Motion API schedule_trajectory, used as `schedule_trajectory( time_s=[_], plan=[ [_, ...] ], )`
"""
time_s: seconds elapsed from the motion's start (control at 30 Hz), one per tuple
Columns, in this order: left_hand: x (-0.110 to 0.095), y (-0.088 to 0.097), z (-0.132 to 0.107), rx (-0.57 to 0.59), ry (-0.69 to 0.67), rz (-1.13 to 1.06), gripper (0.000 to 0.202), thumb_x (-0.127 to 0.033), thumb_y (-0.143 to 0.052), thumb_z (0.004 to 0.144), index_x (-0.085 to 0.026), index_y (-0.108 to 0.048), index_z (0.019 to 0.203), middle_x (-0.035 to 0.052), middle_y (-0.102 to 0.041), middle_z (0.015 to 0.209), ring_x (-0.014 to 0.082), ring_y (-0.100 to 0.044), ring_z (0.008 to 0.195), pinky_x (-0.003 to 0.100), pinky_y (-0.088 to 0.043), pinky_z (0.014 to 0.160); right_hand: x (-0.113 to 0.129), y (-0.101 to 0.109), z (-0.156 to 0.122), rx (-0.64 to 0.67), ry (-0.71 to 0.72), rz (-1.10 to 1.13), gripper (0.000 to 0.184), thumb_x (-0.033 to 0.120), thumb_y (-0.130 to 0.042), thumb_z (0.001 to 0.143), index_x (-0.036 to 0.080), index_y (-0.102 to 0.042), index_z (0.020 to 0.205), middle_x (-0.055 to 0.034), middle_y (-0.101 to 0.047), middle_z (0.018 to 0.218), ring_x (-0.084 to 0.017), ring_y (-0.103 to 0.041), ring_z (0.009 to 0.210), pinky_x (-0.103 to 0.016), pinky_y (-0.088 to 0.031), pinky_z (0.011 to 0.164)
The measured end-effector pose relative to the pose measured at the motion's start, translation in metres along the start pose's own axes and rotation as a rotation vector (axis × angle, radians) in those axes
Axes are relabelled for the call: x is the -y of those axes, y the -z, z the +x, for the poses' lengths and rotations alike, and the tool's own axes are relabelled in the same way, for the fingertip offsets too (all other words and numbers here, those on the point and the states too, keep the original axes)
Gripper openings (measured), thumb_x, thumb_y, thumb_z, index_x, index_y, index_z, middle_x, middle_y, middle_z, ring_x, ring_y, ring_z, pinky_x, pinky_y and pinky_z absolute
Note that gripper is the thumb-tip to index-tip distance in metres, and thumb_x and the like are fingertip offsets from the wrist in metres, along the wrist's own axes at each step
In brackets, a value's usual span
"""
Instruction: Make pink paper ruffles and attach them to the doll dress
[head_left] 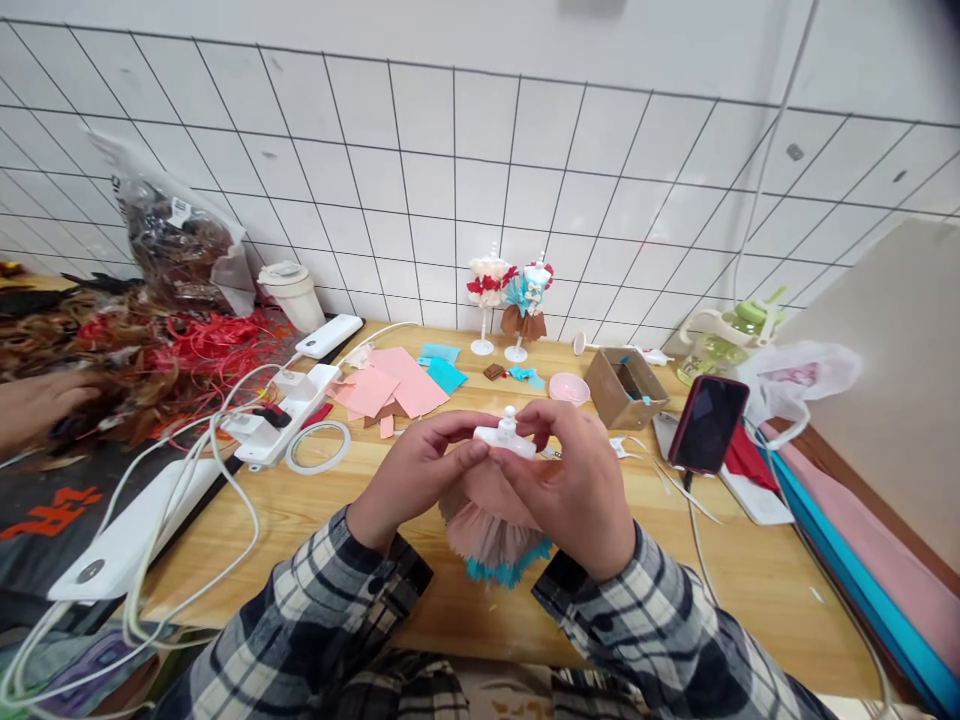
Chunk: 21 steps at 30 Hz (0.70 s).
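Your sleeves show navy-and-cream plaid; your dress form is white, its skirt pale pink with turquoise edging. The counter shows yellowish wood grain; the wall, a black grid on white.

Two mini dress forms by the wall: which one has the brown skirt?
The right dress form: its brown skirt hangs below turquoise ruffles. The left dress form is trimmed in cream and red.

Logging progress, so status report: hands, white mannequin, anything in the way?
Left hand, right hand: both holding white mannequin. Pink skirt with blue edge below. No obstruction seen; tape roll lies apart, leftward.
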<state>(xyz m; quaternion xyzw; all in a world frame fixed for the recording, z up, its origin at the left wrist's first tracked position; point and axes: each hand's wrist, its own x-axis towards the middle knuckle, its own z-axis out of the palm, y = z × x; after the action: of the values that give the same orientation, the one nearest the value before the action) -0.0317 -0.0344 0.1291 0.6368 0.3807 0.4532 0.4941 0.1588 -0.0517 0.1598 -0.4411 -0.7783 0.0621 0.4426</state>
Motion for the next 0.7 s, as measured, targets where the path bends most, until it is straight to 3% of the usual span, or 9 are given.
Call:
schedule_trajectory(
  time_s=[0.17, 0.37, 0.53, 0.7],
  plan=[
    [0.008, 0.008, 0.008, -0.032, 0.054, -0.070, 0.041, -0.047, -0.070, 0.078, -0.020, -0.070, 0.109, 0.0092, -0.071, 0.113, 0.0287, -0.063, 0.106, 0.037, -0.051, 0.087, -0.005, 0.026, 0.000, 0.141, 0.047, -0.041, 0.057, 0.056, -0.068, 0.077, 0.019, -0.054, 0.118, -0.0098, -0.067, 0.109, -0.024, -0.061, 0.091, -0.040, -0.041, 0.082],
    [0.016, 0.015, 0.014, 0.041, 0.090, -0.276, 0.048, -0.042, -0.073, 0.077, -0.019, -0.062, 0.118, 0.0101, -0.072, 0.109, 0.0244, -0.068, 0.098, 0.031, -0.052, 0.080, -0.010, 0.041, 0.005, 0.330, 0.025, -0.052, 0.013, 0.037, -0.066, 0.085, 0.024, -0.067, 0.085, -0.0004, -0.070, 0.086, -0.020, -0.060, 0.083, -0.036, -0.037, 0.076],
    [0.026, 0.015, 0.016, 0.066, 0.116, -0.429, 0.041, -0.043, -0.076, 0.074, -0.017, -0.063, 0.102, 0.0099, -0.074, 0.101, 0.0232, -0.070, 0.091, 0.032, -0.053, 0.079, -0.013, 0.035, 0.009, 0.356, 0.023, 0.007, 0.009, 0.030, -0.067, 0.085, 0.024, -0.070, 0.079, 0.0011, -0.070, 0.076, -0.016, -0.061, 0.074, -0.032, -0.037, 0.072],
    [0.025, 0.018, 0.013, 0.053, 0.164, -0.510, 0.041, -0.043, -0.078, 0.072, -0.018, -0.062, 0.100, 0.0081, -0.075, 0.095, 0.0228, -0.071, 0.089, 0.033, -0.054, 0.079, -0.007, 0.031, 0.011, 0.369, 0.094, 0.106, 0.004, 0.023, -0.065, 0.087, 0.023, -0.069, 0.085, 0.0026, -0.070, 0.073, -0.013, -0.061, 0.069, -0.031, -0.039, 0.073]
  ],
)
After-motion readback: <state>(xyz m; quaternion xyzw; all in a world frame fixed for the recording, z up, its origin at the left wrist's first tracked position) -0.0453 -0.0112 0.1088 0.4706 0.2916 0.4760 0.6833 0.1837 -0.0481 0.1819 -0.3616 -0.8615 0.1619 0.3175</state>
